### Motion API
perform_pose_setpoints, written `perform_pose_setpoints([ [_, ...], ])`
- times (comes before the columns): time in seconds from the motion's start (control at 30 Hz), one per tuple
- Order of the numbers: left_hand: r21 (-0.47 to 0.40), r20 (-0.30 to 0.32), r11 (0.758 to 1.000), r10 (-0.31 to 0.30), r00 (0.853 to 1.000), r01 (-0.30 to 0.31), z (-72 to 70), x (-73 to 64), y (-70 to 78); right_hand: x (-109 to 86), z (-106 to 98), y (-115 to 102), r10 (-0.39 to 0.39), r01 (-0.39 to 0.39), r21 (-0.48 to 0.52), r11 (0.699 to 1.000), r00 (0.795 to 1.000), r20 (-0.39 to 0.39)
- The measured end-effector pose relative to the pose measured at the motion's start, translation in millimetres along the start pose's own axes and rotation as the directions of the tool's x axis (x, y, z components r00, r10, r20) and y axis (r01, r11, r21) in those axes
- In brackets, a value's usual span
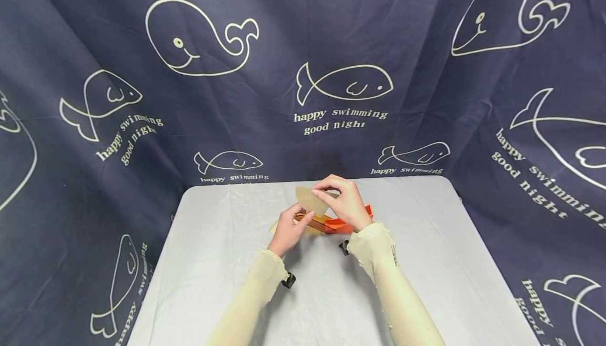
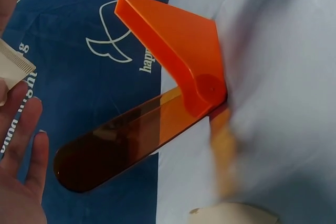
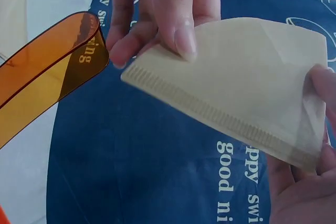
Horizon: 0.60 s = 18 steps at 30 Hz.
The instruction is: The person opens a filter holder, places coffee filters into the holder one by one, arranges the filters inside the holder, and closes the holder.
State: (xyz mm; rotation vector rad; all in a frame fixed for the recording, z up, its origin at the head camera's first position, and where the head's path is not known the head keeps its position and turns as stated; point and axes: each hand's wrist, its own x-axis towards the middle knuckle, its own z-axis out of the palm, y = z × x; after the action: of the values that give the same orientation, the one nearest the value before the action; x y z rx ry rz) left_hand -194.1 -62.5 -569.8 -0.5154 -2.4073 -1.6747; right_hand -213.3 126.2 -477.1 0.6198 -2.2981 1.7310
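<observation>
A fan-shaped beige coffee filter paper (image 3: pixel 247 77) with a crimped edge is held up above the table between both hands. My left hand (image 1: pixel 287 230) pinches its lower corner, thumb on the near face. Higher up, my right hand (image 1: pixel 345 201) grips the opposite side between thumb and fingers. Below and behind them stands an orange plastic holder (image 2: pixel 184 40). Its see-through amber flap (image 2: pixel 121 140) swings out toward the left. Only part of the paper shows in the left wrist view, at the edge beside the left hand (image 2: pixel 21 166).
Another beige piece (image 2: pixel 233 214) lies on the white table (image 1: pixel 203 283) near the holder, partly out of view. A dark blue curtain (image 1: pixel 284 20) printed with fish and whales hangs around the table's back and sides. Small black cameras (image 1: pixel 289 281) sit at the wrists.
</observation>
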Motion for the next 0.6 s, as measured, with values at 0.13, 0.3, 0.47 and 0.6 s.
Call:
perform_pose_setpoints([
  [0.13,0.038,0.002,0.999,0.016,1.000,-0.016,-2.5,0.6,-0.3,-0.4,-1.4,1.5,-0.010,0.010,-0.027,1.000,1.000,-0.001],
  [0.3,0.169,0.031,0.983,0.067,0.997,-0.071,-8.0,1.8,-0.1,0.5,-3.6,2.4,-0.042,0.044,-0.079,0.996,0.999,0.030],
  [0.47,0.320,0.085,0.933,0.143,0.986,-0.163,-12.0,3.5,0.5,3.0,-3.3,2.9,-0.066,0.072,-0.119,0.990,0.996,0.054],
  [0.6,0.297,0.094,0.947,0.103,0.990,-0.126,-12.7,2.8,-2.7,2.1,-1.9,1.6,-0.041,0.043,-0.112,0.993,0.999,0.023],
])
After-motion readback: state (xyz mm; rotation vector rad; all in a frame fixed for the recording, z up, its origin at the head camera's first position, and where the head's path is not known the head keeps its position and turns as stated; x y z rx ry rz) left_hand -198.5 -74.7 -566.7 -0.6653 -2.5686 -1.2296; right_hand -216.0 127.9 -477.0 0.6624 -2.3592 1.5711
